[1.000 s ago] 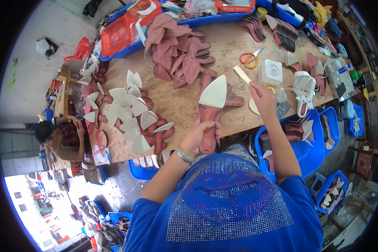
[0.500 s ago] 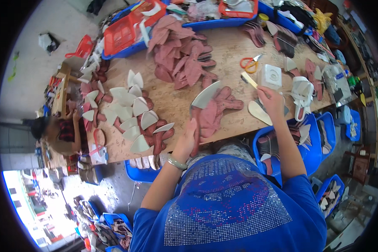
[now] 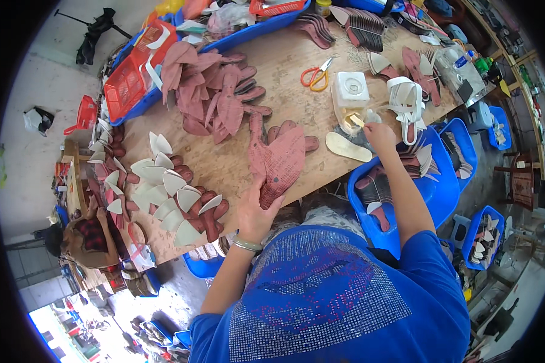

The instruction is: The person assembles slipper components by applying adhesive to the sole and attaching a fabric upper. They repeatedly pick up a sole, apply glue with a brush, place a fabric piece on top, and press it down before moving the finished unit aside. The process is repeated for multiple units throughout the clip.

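My left hand [image 3: 255,209] is closed on the near end of a reddish-pink insole [image 3: 283,158], which it holds up at the table's front edge. Behind it lie more pink insoles [image 3: 310,143], partly covered. Fingers closed, my right hand [image 3: 381,139] grips a small pale brush [image 3: 358,121]; the brush's far end is at a clear container [image 3: 347,113] with something yellowish in it. A white block with a round top [image 3: 351,88] stands just behind that container. A cream-coloured sole piece [image 3: 348,147] lies left of my right hand.
A pile of pink insoles [image 3: 203,91] covers the far left. Insoles with white toe pieces [image 3: 175,181] lie in rows at left. Orange-handled scissors [image 3: 317,77] lie beyond. Blue bins [image 3: 427,199] hang close at right. Another person [image 3: 94,233] sits at far left.
The brush has gone from raised in the air to the clear container. In my left hand a broad pink insole face now shows; the white toe piece there is gone from view. My view has shifted.
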Demonstrator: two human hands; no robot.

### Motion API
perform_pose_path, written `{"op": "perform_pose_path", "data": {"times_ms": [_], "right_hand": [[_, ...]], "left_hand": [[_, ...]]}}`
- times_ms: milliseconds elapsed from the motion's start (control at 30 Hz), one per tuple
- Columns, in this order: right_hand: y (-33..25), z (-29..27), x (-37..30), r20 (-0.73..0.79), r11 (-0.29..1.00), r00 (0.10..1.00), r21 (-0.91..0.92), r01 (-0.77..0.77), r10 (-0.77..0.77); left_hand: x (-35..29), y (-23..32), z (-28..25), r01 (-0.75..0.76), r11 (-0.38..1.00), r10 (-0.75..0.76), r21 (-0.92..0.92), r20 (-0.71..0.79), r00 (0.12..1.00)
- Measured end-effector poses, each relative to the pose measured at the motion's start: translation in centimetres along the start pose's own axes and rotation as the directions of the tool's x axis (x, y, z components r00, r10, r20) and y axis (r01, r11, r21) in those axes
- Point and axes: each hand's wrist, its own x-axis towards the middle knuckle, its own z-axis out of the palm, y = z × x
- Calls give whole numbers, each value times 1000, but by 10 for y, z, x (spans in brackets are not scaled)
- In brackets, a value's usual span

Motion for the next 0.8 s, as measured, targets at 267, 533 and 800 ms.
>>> {"op": "perform_pose_path", "data": {"times_ms": [267,533,800], "right_hand": [[-1,6,16,56,993,996,-89,76,-71],[5,-11,-39,82,994,995,-87,71,-64],[-103,-101,-84,235,577,951,813,-79,-200]], "left_hand": [[0,0,7,-35,998,39,49,-71,997],[6,0,9,16,999,-20,-29,-137,990],[7,-15,-2,44,999,-39,24,-160,986]]}}
